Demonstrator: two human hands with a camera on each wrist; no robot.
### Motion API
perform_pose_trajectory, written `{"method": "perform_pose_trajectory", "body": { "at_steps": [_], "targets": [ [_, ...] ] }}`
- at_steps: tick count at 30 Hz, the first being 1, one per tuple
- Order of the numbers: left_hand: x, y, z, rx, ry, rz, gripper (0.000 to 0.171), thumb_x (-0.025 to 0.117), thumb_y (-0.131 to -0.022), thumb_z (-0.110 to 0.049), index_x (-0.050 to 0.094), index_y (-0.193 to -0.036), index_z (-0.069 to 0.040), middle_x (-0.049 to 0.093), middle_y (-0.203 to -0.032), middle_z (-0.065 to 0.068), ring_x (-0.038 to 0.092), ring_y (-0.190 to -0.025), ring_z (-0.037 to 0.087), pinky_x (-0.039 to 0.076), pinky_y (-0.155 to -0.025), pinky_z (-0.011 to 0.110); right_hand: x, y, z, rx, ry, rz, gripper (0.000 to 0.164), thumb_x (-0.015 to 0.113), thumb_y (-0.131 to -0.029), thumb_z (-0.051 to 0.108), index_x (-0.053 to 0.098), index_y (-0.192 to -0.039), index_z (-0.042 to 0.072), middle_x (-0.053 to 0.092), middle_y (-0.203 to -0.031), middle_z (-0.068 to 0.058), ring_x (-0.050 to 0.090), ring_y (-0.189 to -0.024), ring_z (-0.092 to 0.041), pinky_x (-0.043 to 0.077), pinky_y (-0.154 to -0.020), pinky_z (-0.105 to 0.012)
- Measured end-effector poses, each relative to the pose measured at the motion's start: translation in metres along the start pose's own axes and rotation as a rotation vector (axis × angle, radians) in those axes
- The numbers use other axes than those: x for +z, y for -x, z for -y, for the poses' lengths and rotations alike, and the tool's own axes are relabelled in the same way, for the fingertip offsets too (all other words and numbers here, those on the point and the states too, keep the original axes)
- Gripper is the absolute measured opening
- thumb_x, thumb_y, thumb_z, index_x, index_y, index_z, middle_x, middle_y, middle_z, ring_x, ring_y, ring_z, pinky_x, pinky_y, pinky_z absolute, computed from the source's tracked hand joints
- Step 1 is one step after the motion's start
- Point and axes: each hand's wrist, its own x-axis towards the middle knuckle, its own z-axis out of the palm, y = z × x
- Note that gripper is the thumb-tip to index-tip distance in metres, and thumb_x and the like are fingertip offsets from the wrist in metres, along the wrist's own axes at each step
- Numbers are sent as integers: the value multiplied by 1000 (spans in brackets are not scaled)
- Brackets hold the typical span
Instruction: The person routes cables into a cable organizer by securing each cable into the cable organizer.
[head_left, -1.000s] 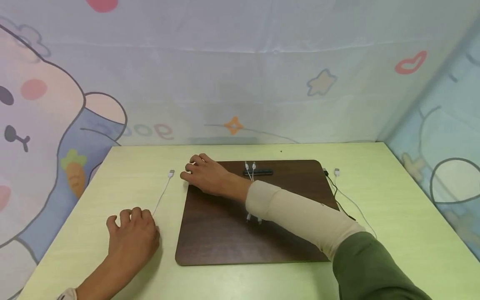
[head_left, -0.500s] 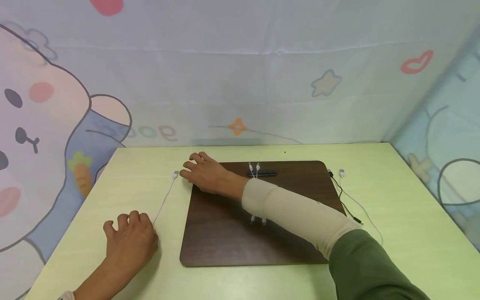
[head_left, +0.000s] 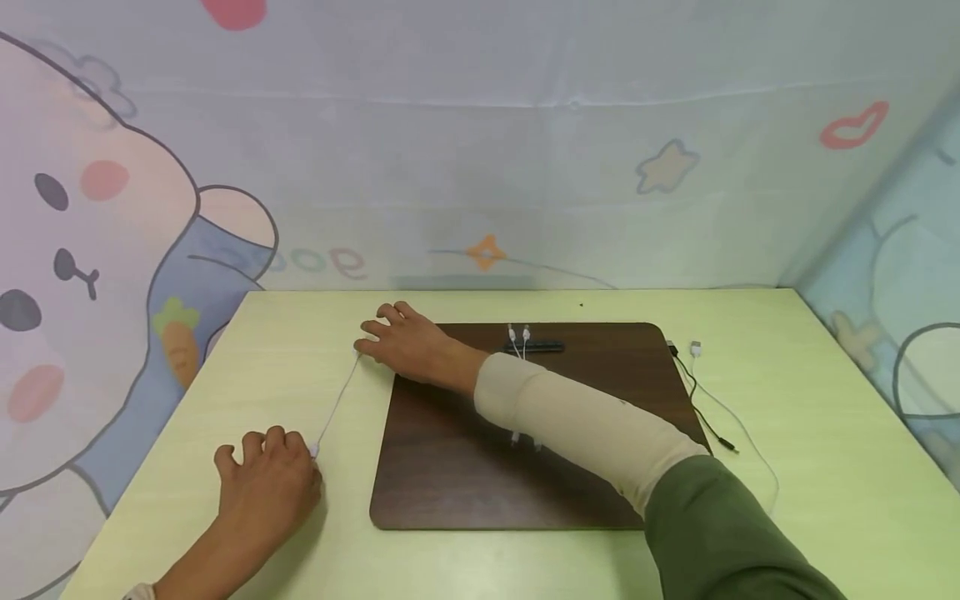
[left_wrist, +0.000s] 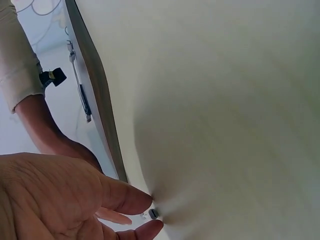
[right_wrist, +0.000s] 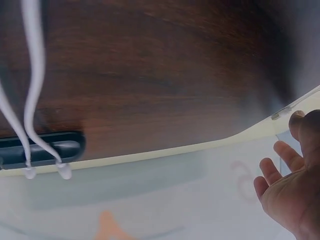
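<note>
A thin white USB cable (head_left: 339, 402) lies stretched on the table, left of a dark brown board (head_left: 450, 467). My left hand (head_left: 268, 479) rests at its near end, fingers bent. In the left wrist view, the thumb and a fingertip stand apart on either side of a small connector (left_wrist: 153, 214). My right hand (head_left: 405, 342) reaches across the board to the cable's far end, thumb and fingers spread. Its fingertip hides most of the far plug in the head view. In the right wrist view the metal plug (right_wrist: 281, 114) shows beside the thumb.
Another white cable (head_left: 738, 421) and a short black cable (head_left: 701, 408) lie right of the board. On the board, near its back edge, white cable ends (head_left: 526, 333) cross a black bar-shaped object (head_left: 546, 347). A printed curtain (head_left: 450, 167) hangs behind the table (head_left: 300, 333).
My right hand has edged left over the far plug, which showed uncovered before. A white connector now shows beside my left hand's fingers. The head view has shifted slightly.
</note>
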Motion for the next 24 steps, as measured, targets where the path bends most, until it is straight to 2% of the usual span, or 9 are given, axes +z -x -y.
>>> {"method": "perform_pose_trajectory", "body": {
  "at_steps": [6,8,14,20,24],
  "targets": [
    [1,-1,-3,-2,14,4,22,65,-101,-12,55,-88,3,58,-94,19,57,-126,61,35,-104,82,-1,-4,0,-2,2,52,56,52,-121,23,41,-175,36,41,-183,3,40,-166,-27,35,-135,-44],
    [2,-2,-4,4,9,-18,23,66,-101,-12,55,-88,3,58,-94,19,57,-124,60,35,-103,81,-1,-4,1,0,6,64,58,55,-120,19,42,-174,37,40,-183,2,40,-166,-28,36,-135,-45],
    [3,-3,-4,33,-13,-113,28,71,-99,-13,55,-86,6,57,-90,21,59,-114,58,38,-97,79,-2,-5,4,1,14,79,55,56,-120,20,46,-171,37,40,-182,3,41,-165,-27,36,-134,-44],
    [3,-9,-5,25,-3,-129,29,74,-98,-14,56,-84,5,57,-87,20,60,-107,55,40,-94,77,-1,-9,7,11,-18,99,60,50,-121,18,36,-177,37,35,-186,3,40,-166,-27,35,-135,-45],
    [2,-11,-5,15,-2,-119,29,73,-99,-14,57,-83,5,58,-86,19,60,-105,53,40,-95,76,-2,-11,9,10,-17,131,59,48,-122,20,34,-178,37,30,-188,3,38,-167,-28,33,-136,-46]
  ]
}}
